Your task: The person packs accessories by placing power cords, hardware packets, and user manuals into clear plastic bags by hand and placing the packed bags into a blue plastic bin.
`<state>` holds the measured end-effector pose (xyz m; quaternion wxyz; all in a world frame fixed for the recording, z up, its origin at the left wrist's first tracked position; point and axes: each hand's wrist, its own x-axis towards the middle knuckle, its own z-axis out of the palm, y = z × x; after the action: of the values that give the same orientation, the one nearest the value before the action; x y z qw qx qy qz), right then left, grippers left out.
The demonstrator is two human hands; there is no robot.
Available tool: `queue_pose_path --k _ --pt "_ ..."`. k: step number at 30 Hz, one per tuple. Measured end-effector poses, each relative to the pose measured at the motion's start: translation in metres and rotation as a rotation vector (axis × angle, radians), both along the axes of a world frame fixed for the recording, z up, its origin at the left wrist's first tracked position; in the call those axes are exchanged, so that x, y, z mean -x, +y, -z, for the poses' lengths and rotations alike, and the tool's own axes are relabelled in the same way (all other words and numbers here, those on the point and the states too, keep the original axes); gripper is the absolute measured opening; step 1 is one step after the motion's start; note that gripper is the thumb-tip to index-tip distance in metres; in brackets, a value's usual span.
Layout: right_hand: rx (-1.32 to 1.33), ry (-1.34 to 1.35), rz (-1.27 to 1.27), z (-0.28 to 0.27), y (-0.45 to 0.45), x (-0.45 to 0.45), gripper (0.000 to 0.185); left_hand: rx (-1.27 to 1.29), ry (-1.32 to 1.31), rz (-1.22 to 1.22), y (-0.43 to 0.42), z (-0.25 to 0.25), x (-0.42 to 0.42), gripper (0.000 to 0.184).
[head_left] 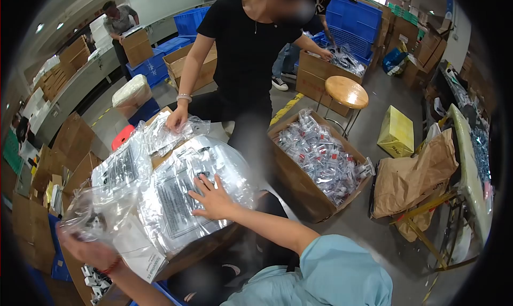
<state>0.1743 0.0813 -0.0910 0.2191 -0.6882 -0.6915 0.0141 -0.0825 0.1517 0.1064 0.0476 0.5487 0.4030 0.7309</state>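
Observation:
My right hand (214, 200) lies flat with fingers spread on a stack of clear plastic bags (176, 196) printed with dark text. At the lower left, my left hand (88, 250), slightly blurred, grips the edge of a clear plastic bag (101, 207) that has small items in it. Beneath that bag shows a white printed sheet (152, 255). Across from me, a co-worker's hand (176, 118) touches other clear bags (168, 137) on the same pile. A cardboard box (214, 242) supports the pile.
Right of the pile stands a cardboard box (299, 202) full of small bagged parts. Beyond it are a round wooden stool (347, 92), a yellow box (396, 130) and a brown paper bag (414, 175). White parts (96, 282) lie in a box below my left hand.

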Motion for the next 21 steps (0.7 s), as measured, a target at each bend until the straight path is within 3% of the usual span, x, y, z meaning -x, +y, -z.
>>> queue_pose_path --k 1,2,4,5,8,10,12,13,15,16,18,19,21 --pt "-0.008 -0.018 0.007 -0.002 0.004 0.001 0.062 -0.157 0.527 -0.502 0.003 -0.008 0.014 0.031" --pt "-0.011 -0.016 0.008 -0.003 0.007 0.001 0.062 -0.160 0.528 -0.502 -0.003 -0.024 0.019 0.031" --pt "0.053 0.017 0.007 -0.007 0.013 0.003 0.062 -0.522 0.674 -0.728 -0.015 -0.052 0.021 0.030" --pt "0.084 0.033 0.004 -0.008 0.016 0.005 0.062 -0.524 0.677 -0.734 -0.019 -0.056 0.010 0.030" --pt "0.005 0.047 0.005 -0.005 0.022 0.005 0.055 -0.210 -0.219 0.119 -0.039 -0.056 -0.036 0.027" --pt "-0.043 0.048 0.008 -0.013 0.020 0.007 0.052 -0.115 0.145 0.190 -0.031 -0.020 -0.054 0.025" --pt "-0.389 0.542 -0.017 -0.032 0.003 0.015 0.040 0.096 0.171 0.377 -0.031 0.014 -0.075 0.023" --pt "-0.557 0.790 -0.030 -0.044 -0.009 0.019 0.034 0.067 0.168 0.401 -0.028 0.035 -0.084 0.023" --pt "-0.863 0.732 -0.305 -0.072 -0.039 0.036 0.022 0.045 0.167 0.430 -0.029 0.054 -0.099 0.023" --pt "-0.859 0.733 -0.299 -0.083 -0.049 0.044 0.022 0.112 0.139 0.475 -0.034 0.059 -0.105 0.022" --pt "-0.687 0.687 -0.630 -0.096 -0.061 0.055 0.029 0.247 0.081 0.561 -0.041 0.064 -0.112 0.021" --pt "-0.682 0.688 -0.633 -0.094 -0.057 0.056 0.029 0.251 0.078 0.557 -0.043 0.064 -0.111 0.021" --pt "-0.615 0.701 -0.375 -0.090 -0.036 0.057 0.032 0.251 0.228 0.569 -0.047 0.057 -0.101 0.019"
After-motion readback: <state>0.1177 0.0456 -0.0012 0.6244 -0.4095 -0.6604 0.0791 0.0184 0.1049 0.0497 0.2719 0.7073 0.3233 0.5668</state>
